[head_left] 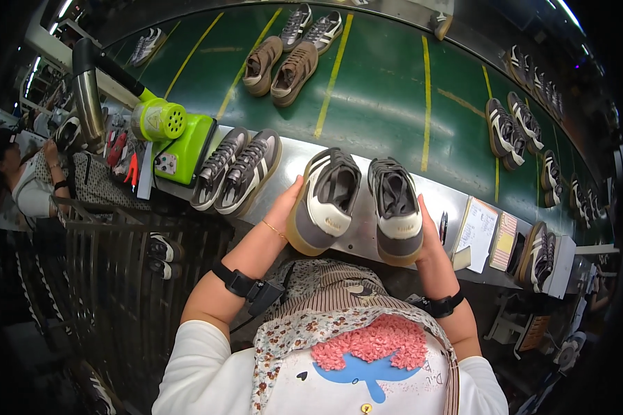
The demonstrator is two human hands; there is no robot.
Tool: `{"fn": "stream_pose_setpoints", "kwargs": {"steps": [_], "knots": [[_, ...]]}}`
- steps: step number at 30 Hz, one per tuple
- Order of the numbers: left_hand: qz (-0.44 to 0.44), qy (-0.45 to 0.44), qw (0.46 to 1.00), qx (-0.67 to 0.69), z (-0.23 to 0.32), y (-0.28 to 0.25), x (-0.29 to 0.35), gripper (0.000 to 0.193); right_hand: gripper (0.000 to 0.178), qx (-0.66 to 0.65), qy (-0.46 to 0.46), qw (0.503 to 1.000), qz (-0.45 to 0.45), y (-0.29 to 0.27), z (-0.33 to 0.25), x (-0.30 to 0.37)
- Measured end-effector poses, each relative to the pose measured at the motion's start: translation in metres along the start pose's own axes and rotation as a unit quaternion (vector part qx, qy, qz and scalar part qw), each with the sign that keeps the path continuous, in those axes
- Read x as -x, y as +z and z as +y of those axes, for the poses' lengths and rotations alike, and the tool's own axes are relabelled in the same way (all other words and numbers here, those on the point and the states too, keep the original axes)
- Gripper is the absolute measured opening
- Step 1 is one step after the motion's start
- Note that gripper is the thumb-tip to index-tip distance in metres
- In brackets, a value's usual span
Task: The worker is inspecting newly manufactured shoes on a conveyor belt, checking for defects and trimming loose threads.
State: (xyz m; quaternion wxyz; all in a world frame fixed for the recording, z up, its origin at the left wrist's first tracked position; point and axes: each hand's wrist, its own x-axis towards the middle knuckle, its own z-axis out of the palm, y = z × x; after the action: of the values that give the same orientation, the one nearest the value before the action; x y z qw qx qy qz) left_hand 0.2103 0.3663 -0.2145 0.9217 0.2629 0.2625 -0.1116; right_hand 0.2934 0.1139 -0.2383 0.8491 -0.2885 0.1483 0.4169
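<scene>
My left hand is closed round the outer side of a grey sneaker with white stripes, a white heel patch and a gum sole. Its match, another grey sneaker, is gripped along its outer side by my right hand. Both shoes are side by side in front of me, heels toward me and a narrow gap between them. Most of my fingers are hidden behind the shoes. To the left, a pair of grey sneakers stands on the metal ledge.
Beyond the ledge, a green belt carries brown sneakers and several grey pairs. A lime-green machine stands at left. Papers, a pen and another sneaker pair lie at right. A person sits far left.
</scene>
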Motion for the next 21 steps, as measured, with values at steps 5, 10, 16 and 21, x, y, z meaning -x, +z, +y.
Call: {"fn": "stream_pose_setpoints", "kwargs": {"steps": [5,10,16,21], "knots": [[-0.022,-0.002,0.987,0.159,-0.023,-0.01,-0.022,0.034,0.032,-0.114,0.009,0.99,0.078,0.011,0.021,-0.012],[-0.025,-0.012,0.988,0.151,-0.032,-0.001,-0.025,0.034,0.025,-0.13,0.003,0.989,0.07,0.028,0.022,-0.005],[-0.002,-0.007,0.992,0.127,-0.039,0.006,-0.028,0.033,0.058,-0.121,0.007,0.993,-0.009,0.028,0.023,-0.007],[-0.172,-0.237,0.79,0.538,-0.039,-0.009,-0.039,0.035,0.057,-0.139,0.002,0.99,-0.011,0.019,0.027,-0.013]]}}
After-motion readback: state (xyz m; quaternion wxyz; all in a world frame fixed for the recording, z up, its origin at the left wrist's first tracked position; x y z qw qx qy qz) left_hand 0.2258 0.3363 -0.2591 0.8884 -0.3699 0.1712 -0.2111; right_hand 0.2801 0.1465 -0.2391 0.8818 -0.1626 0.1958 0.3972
